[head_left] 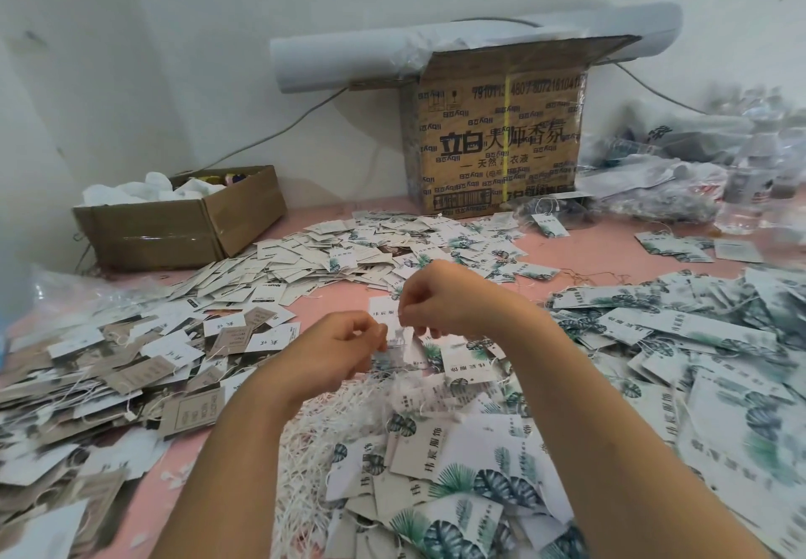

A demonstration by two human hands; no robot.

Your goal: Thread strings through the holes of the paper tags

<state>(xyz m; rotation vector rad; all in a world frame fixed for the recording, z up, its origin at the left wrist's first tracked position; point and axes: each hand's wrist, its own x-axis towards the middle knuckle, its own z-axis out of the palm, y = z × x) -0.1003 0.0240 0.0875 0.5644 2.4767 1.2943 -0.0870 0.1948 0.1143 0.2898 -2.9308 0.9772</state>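
Nearest the camera a heap of leaf-printed tags (458, 493) spills over a tangle of white strings (305, 449) on the pink table (340, 297). Just beyond, both forearms reach in and meet over the middle of the table. The left hand (340, 349) has its fingers curled, thumb and forefinger pinching the lower left side of a single paper tag (386, 318) held upright above the table. The right hand (440, 301), slightly higher, is also curled, its fingertips nipped together on the tag's right edge; whether a string runs between them is too fine to tell. To the left lies a spread of brown and white tags (109, 375), to the right another drift of leaf tags (698, 340). Further back sits a broad scatter of loose tags (349, 249). Against the wall are a small open carton (183, 227), a tall printed cardboard box (497, 131) with a paper roll (349, 57) behind it, and clear plastic bags (698, 166) at the far right.
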